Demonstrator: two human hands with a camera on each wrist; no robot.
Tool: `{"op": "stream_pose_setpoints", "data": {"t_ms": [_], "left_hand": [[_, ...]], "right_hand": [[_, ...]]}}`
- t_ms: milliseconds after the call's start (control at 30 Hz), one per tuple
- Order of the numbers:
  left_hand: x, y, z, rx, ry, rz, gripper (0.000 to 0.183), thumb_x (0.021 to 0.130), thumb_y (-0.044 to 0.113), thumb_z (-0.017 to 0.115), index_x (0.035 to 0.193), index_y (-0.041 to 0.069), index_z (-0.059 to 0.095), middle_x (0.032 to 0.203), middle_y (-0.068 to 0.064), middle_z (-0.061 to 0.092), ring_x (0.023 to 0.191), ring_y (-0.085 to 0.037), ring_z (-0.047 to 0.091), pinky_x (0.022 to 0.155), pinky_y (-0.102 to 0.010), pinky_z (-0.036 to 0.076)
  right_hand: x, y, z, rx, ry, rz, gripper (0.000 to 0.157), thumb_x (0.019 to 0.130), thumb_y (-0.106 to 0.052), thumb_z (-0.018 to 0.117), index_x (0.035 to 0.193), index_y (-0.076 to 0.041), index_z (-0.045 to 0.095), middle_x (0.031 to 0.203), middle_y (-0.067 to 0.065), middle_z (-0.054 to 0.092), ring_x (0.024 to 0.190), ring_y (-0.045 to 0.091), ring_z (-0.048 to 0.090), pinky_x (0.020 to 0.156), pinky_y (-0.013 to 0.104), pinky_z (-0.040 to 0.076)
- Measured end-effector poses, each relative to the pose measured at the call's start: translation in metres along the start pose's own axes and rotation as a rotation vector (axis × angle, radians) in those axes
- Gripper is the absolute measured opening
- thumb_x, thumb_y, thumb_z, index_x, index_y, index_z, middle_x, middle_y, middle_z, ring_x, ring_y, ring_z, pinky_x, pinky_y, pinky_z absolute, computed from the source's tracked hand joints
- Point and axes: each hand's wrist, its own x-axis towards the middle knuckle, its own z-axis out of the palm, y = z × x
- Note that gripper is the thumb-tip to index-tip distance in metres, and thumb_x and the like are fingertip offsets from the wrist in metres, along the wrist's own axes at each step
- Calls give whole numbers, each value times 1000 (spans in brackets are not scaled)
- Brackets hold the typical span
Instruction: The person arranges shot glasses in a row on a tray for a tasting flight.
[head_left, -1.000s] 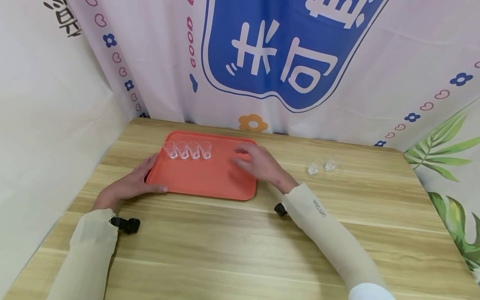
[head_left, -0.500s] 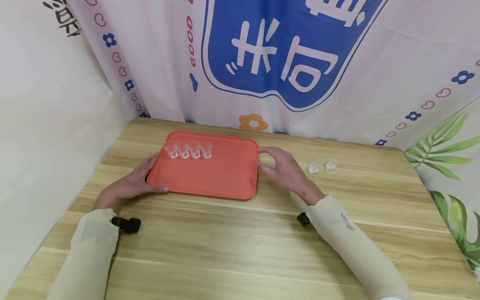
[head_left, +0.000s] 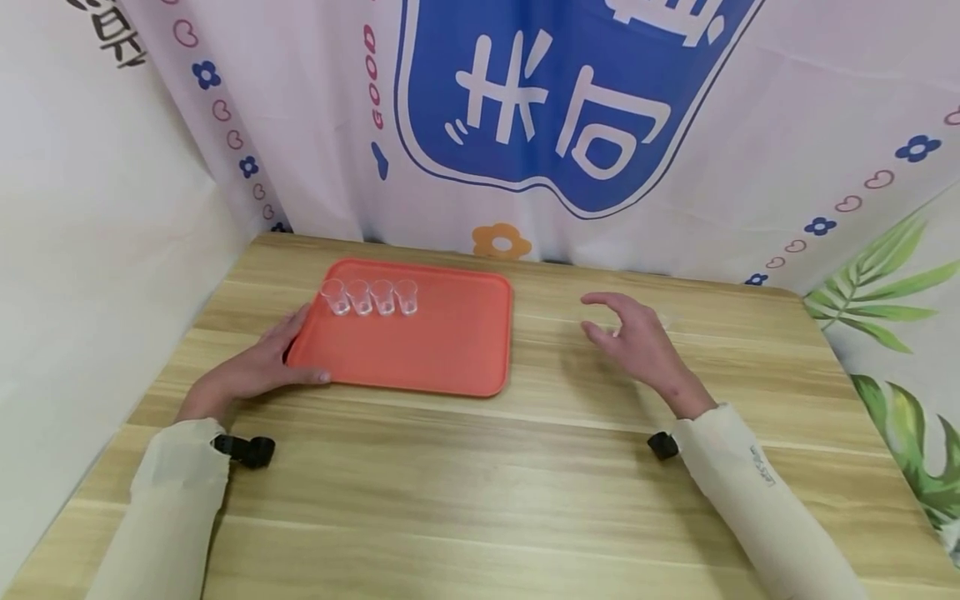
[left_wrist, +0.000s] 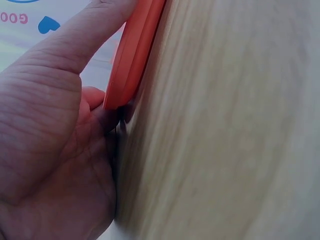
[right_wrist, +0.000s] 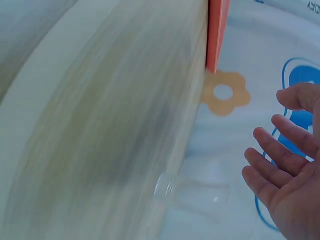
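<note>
My left hand [head_left: 258, 367] grips the near left corner of an orange-red tray [head_left: 442, 354], its thumb along the front rim and its fingers at the left side. The left wrist view shows the tray edge [left_wrist: 135, 55] between thumb and fingers. On the tray, several small clear cups [head_left: 385, 298] stand upright in a row near the back left. My right hand [head_left: 637, 342] hovers over the table right of the tray, thumb and fingers apart and holding nothing. It mostly hides the loose cups there; one clear cup [right_wrist: 195, 195] shows upright in the right wrist view.
A wooden table [head_left: 465, 483] carries everything. A printed curtain [head_left: 337, 150] hangs along its back edge, and a white wall covering [head_left: 97, 250] closes the left side. Leaf-patterned cloth [head_left: 892, 283] hangs at the right.
My right hand has left the area over the tray and moved right, past the tray's edge, to the loose cups. The left hand, the tray and its row of cups keep their places.
</note>
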Motion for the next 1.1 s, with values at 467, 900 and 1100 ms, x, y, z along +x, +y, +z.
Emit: {"op": "stream_pose_setpoints", "data": {"t_ms": [467, 900, 1100], "left_hand": [[0, -3, -1, 26, 9, 1, 122, 88, 42, 81, 165, 18, -11, 169, -23, -10, 151, -51, -6, 111, -77, 11], [0, -3, 0, 18, 15, 14, 121, 88, 41, 81, 166, 18, -9, 168, -24, -8, 151, -50, -5, 111, -77, 12], [0, -3, 1, 18, 20, 13, 121, 88, 41, 82, 166, 19, -8, 168, -25, -8, 151, -51, -4, 110, -77, 13]], "right_hand": [[-15, 17, -20, -16, 7, 99, 45, 98, -12, 72, 139, 1, 60, 140, 22, 59, 130, 40, 53, 106, 59, 41], [-20, 33, -22, -30, -98, 219, 49, 102, -14, 67, 145, 2, 53, 144, 25, 54, 121, 45, 56, 101, 60, 44], [-23, 38, -22, -7, -138, 281, 50, 104, -14, 64, 149, 1, 48, 146, 29, 51, 129, 49, 52, 106, 60, 43]]}}
